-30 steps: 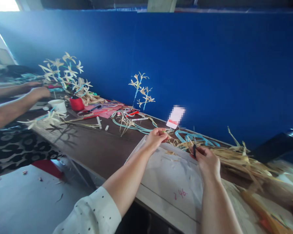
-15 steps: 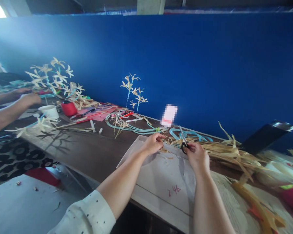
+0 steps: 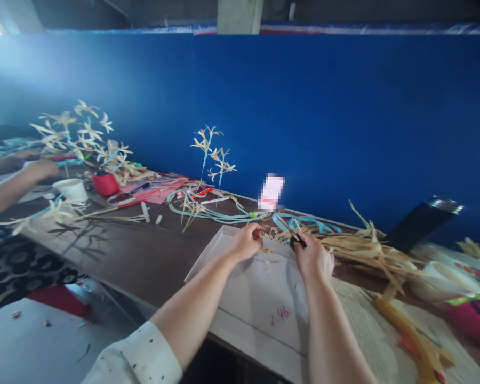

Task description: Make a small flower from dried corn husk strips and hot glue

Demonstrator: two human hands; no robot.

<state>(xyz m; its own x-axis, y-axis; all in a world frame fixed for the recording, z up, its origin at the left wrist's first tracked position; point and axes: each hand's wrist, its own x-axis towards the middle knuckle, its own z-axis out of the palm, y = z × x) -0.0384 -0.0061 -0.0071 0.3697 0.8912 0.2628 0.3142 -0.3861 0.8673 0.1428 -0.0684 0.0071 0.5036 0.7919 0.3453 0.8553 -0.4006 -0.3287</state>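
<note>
scissors (image 3: 295, 238) | black-handled | in right hand (image 3: 315, 256) | tips pointing forward-left

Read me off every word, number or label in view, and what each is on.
"46.", handwritten in pink on the white tray; the mark before it is unclear, perhaps "2".
Printed sheet: too blurred to read.
Pale panel: pixelated, unreadable.
Plastic bag: red marks, too blurred.

Apparently set in a craft workshop, recognizable by a long worktable (image 3: 144, 264) bearing dried strips (image 3: 360, 250), blue-stemmed pale flowers (image 3: 64, 119) and looped cord (image 3: 218, 217), by hand-held scissors (image 3: 298, 241), and by a co-worker's hand (image 3: 43, 169).
</note>
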